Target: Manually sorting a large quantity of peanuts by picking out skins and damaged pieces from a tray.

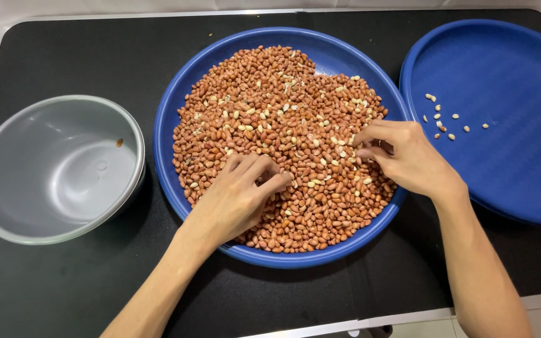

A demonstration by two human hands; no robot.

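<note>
Fingertips of the right hand (402,156) pinched together over the heap of red-skinned peanuts (283,144), seemingly nipping a kernel, though none showed. The left hand (239,191) lay curled, knuckles down, on the same heap, grasping nothing visible. Both worked inside the round blue plastic tray (170,106). Pale skinless kernels (446,122) lay apart in a second blue tray (508,75) rightward; a steel bowl (7,206) stood left, handy on the black table (64,288).
</note>
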